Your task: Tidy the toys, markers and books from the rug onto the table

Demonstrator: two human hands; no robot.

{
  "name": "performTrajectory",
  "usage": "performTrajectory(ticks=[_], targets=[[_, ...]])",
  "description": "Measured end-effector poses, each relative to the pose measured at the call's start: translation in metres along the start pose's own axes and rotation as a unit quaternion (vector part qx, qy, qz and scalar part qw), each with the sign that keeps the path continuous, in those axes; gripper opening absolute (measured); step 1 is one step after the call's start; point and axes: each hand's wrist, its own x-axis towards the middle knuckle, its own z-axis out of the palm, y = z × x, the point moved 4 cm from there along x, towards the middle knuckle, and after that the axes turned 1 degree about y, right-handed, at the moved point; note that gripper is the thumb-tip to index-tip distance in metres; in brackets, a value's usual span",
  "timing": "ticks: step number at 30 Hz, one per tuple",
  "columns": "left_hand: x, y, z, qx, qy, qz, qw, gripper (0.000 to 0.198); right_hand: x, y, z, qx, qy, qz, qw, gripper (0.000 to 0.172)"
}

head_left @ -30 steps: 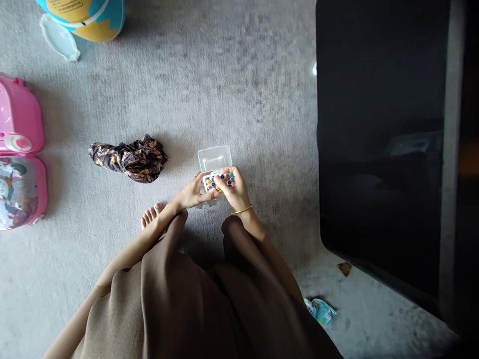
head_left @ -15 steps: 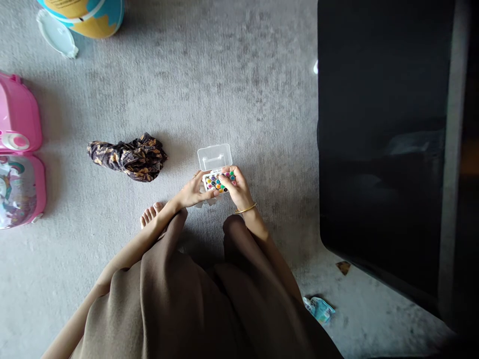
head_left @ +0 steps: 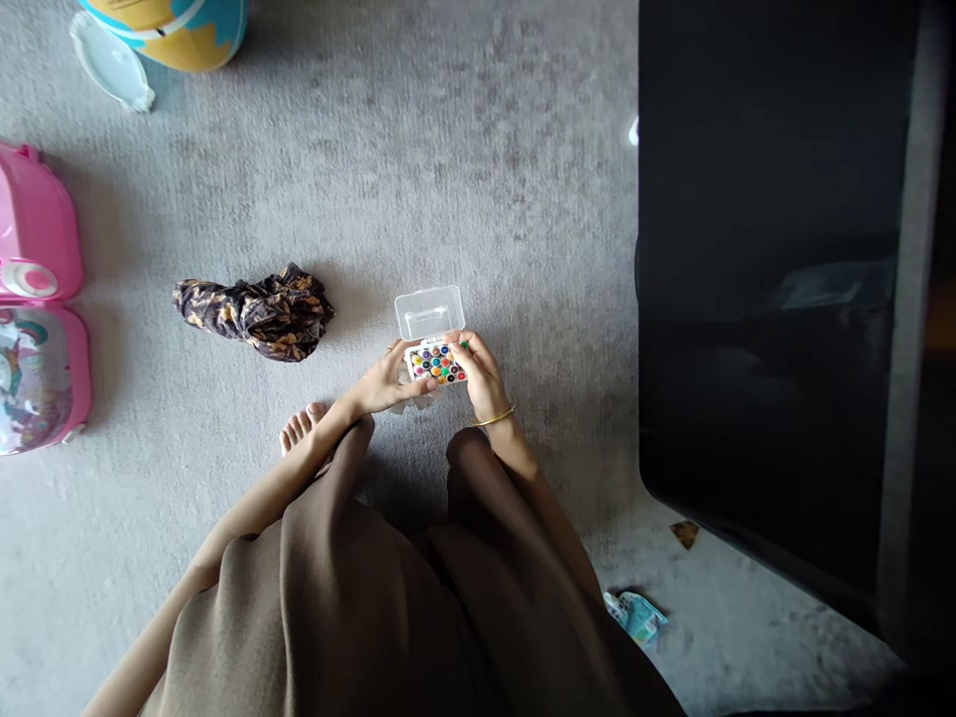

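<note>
In the middle of the head view, a small plastic case is full of round-ended pieces in many colours, which look like marker pens seen end-on. Its clear lid with a moulded handle is swung up on the far side. My left hand grips the left end, thumb along the near edge and fingers underneath. Around the right end is my right hand, its thumb over the coloured ends and its fingers behind the case. Crumpled clear plastic shows below my left hand.
On the grey carpet a patterned dark cloth lies bunched. Pink cases are at the left, a blue and yellow tub and a pale lid at upper left. A large black surface fills the right; a blue packet lies below.
My right thumb has shifted right over the case, uncovering more of the coloured ends. My left hand and the lid look the same.
</note>
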Motion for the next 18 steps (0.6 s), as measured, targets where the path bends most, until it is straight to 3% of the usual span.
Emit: performTrajectory(ticks=[9,15,18], targets=[[0.000,-0.001,0.000,-0.004,0.001,-0.001,1.000,0.073,-0.004,-0.008,-0.001,-0.022,-0.002,-0.046,0.999,0.032],[0.000,-0.001,-0.001,-0.003,0.006,-0.008,1.000,0.073,-0.004,-0.008,0.001,-0.044,-0.017,-0.030,0.998,0.035],[0.001,-0.004,-0.001,-0.002,0.010,0.013,1.000,0.073,-0.007,-0.012,0.004,-0.100,-0.023,-0.039,0.994,0.047]])
